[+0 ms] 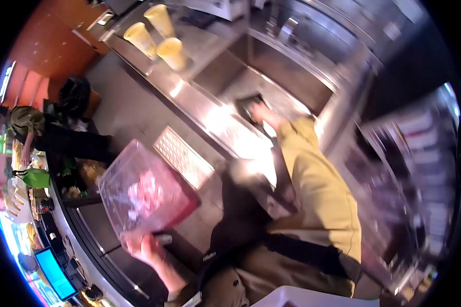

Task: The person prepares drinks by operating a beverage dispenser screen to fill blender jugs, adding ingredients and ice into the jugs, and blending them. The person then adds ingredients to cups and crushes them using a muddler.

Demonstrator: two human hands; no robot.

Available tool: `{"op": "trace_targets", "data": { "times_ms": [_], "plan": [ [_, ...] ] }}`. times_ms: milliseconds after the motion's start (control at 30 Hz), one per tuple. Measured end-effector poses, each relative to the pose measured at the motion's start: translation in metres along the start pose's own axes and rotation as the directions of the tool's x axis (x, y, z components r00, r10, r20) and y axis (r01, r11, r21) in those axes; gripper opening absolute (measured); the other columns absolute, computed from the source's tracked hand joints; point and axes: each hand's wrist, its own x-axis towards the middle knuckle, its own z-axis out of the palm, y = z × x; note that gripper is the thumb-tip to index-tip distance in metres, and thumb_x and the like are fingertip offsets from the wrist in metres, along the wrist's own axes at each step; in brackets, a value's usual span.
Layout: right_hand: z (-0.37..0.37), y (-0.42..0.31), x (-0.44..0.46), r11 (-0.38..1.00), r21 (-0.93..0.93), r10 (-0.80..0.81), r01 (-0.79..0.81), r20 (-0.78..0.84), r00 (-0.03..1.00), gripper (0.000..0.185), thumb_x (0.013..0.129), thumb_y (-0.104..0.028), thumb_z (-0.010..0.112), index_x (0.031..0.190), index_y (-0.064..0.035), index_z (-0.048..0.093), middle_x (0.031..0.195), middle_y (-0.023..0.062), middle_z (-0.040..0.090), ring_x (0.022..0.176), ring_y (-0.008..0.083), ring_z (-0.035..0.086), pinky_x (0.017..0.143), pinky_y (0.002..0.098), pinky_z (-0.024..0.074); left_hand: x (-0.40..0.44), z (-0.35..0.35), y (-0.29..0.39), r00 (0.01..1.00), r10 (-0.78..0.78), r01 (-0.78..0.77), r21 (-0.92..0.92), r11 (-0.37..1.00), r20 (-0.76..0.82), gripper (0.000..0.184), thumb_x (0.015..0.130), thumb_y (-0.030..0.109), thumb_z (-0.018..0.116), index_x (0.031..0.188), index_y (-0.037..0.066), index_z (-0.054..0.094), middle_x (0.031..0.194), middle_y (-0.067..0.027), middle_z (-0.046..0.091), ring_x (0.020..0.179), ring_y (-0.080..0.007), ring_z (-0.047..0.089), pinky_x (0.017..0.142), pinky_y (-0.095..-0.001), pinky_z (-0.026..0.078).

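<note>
My left hand (pixel 142 247) grips the lower rim of a clear plastic tub (pixel 119 192), held out over the floor and tilted. Pinkish-red contents with paler lumps (pixel 149 193) show inside it. My right hand (pixel 263 113) reaches over the near edge of a metal sink (pixel 297 82), its fingers closed on a small black object (pixel 247 106). Blur hides what kind of thing the black object is. My right arm wears a yellow-tan sleeve.
Three pale yellow cups (pixel 172 53) stand on the steel counter beside the sink. A perforated mat (pixel 184 157) lies on the floor. At the left, another person (pixel 28 123) works by a counter with a green bag (pixel 36 177) and a lit screen (pixel 55 273). Shelving (pixel 420 169) stands right.
</note>
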Motion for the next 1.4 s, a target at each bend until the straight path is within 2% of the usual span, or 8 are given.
{"op": "trace_targets", "data": {
  "times_ms": [200,467,533,667,767,833,933,1400],
  "plan": [
    [0.072,0.014,0.079,0.884,0.121,0.453,-0.451,0.015,0.891,0.091,0.065,-0.045,0.065,0.132,-0.0028,0.019,0.116,0.0319,0.039,0.103,0.0422,0.046,0.087,0.0422,0.0404,0.135,0.04,-0.048,0.999,-0.003,0.009,0.11,0.994,-0.052,0.03,0.067,0.01,0.057,0.094,0.001,0.047,0.065,-0.0019,0.046,0.044,-0.0066,0.041,0.036,-0.0182,0.03],
    [-0.065,0.01,0.029,0.633,0.515,0.614,-0.578,0.12,0.78,0.048,0.068,-0.04,0.061,0.09,0.0023,0.059,0.085,0.0224,0.061,0.082,0.0299,0.06,0.071,0.0375,0.0462,0.322,0.107,-0.055,0.99,-0.135,0.138,0.055,0.989,-0.049,0.02,0.063,-0.001,0.056,0.081,-0.001,0.048,0.053,0.0006,0.04,0.037,-0.0071,0.035,0.037,-0.0192,0.031],
    [-0.113,0.005,-0.006,0.732,0.44,0.609,-0.52,-0.08,0.789,0.044,0.073,-0.035,0.057,0.096,0.0023,0.06,0.089,0.0205,0.062,0.087,0.0254,0.06,0.076,0.0326,0.0444,0.377,0.11,-0.072,0.987,-0.159,0.156,0.085,0.984,0.037,0.021,0.063,-0.002,0.059,0.08,0.001,0.048,0.053,0.0023,0.042,0.042,-0.0061,0.04,0.04,-0.0185,0.034],
    [-0.276,-0.204,-0.067,0.76,0.588,0.464,-0.275,-0.196,0.864,0.038,0.077,-0.013,0.047,0.109,0.0072,0.052,0.1,0.0127,0.059,0.096,0.0181,0.053,0.086,0.0285,0.0398,0.492,0.146,-0.12,0.93,-0.178,0.159,0.083,0.984,0.323,0.02,0.061,0.001,0.063,0.074,0.002,0.048,0.06,0.0055,0.042,0.052,-0.0042,0.041,0.048,-0.0181,0.034],
    [-0.337,-0.414,-0.01,0.501,0.856,0.572,-0.124,-0.221,0.79,0.041,0.08,-0.011,0.05,0.118,0.0037,0.045,0.103,0.0063,0.056,0.092,0.0105,0.05,0.08,0.0217,0.0389,0.58,0.198,-0.156,0.836,0.13,-0.172,0.03,0.985,0.533,0.023,0.057,0.006,0.065,0.078,0.001,0.056,0.056,0.0014,0.048,0.053,-0.0055,0.047,0.053,-0.0213,0.04],
    [-0.367,-0.496,0.063,0.61,0.781,0.217,0.134,-0.327,0.92,0.047,0.075,-0.009,0.052,0.12,0.0028,0.044,0.1,0.0051,0.057,0.089,0.01,0.051,0.078,0.022,0.0398,0.622,0.232,-0.17,0.749,0.232,-0.248,-0.062,0.967,0.621,0.023,0.057,0.004,0.066,0.078,0.0,0.057,0.056,0.0004,0.05,0.053,-0.005,0.048,0.052,-0.022,0.043],
    [-0.408,-0.572,0.19,0.989,0.141,0.015,0.039,-0.366,0.93,0.061,0.068,-0.037,0.056,0.116,-0.0008,0.048,0.101,0.0191,0.057,0.092,0.0273,0.057,0.078,0.0333,0.0443,0.658,0.284,-0.197,0.716,0.163,-0.047,-0.186,0.981,0.679,0.023,0.058,0.002,0.067,0.065,0.002,0.045,0.057,0.0017,0.048,0.055,-0.0044,0.046,0.052,-0.0209,0.041],
    [-0.383,-0.567,0.425,0.825,-0.101,0.418,-0.556,-0.555,0.72,0.062,0.062,-0.051,0.054,0.104,-0.0049,0.055,0.077,0.0202,0.056,0.071,0.0312,0.058,0.064,0.0377,0.0483,0.689,0.397,-0.264,0.482,0.181,0.024,-0.22,0.975,0.857,0.027,0.059,0.007,0.071,0.072,0.004,0.047,0.06,-0.0072,0.056,0.056,-0.0179,0.058,0.053,-0.0293,0.046]
  ]
}}
